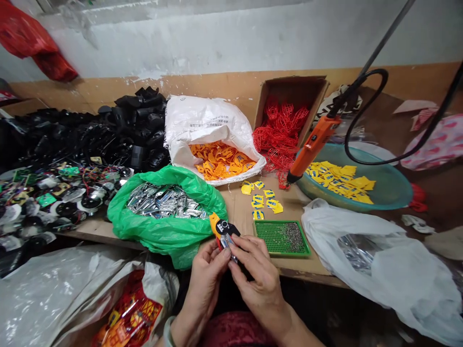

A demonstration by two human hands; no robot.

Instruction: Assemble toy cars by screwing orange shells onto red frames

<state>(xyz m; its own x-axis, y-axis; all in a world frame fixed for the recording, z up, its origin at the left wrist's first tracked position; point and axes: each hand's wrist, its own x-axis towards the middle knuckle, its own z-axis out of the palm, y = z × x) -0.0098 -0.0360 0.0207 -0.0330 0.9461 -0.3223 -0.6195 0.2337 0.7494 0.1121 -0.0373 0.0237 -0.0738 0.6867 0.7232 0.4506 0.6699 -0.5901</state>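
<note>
Both hands meet at the bottom middle around a small black and orange part (224, 226) with a silver metal piece (226, 240) on it. My left hand (208, 270) grips its lower left side, thumb on top. The fingers of my right hand (256, 274) press on the silver piece from the right. A bit of red shows beneath the part. Just behind lies a green bag (144, 236) of silver metal pieces (162, 200). Right of the hands is a green tray (269, 238) with small screws (292, 236). Several yellow pieces (258, 201) lie on the cardboard behind it.
An orange electric screwdriver (313, 148) hangs at the right over a teal basin (394, 190) of yellow pieces. Behind stand a white sack (213, 115) of orange parts and a box (314, 89) of red parts. Black parts (133, 125) pile up left; a white bag (401, 270) lies right.
</note>
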